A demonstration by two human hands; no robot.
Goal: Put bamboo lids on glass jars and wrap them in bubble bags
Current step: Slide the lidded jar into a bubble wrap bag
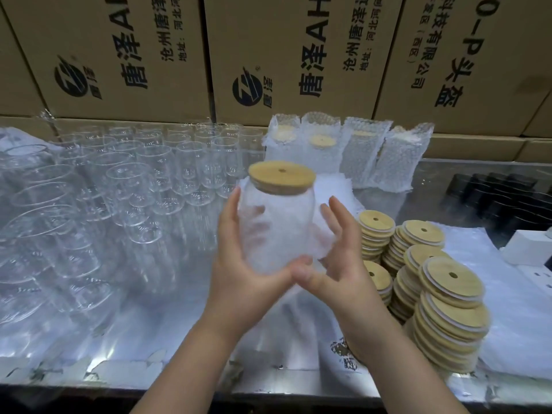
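Observation:
A glass jar (276, 225) with a round bamboo lid (282, 177) on top is held upright above the table's middle. My left hand (239, 264) cups its left side and base. My right hand (337, 264) presses against its lower right side, fingers spread upward, touching a bubble bag (324, 240) at the jar's right. Many open glass jars (125, 186) stand in rows on the left. Stacks of bamboo lids (442, 297) sit on the right. Several jars wrapped in bubble bags (352, 153) lean against the cartons at the back.
Brown printed cartons (298, 55) form a wall behind the table. A pile of white bubble bags (337, 189) lies behind the held jar. Black items (501, 198) and white boxes (528, 249) sit at the far right. The metal table edge (268, 389) runs along the front.

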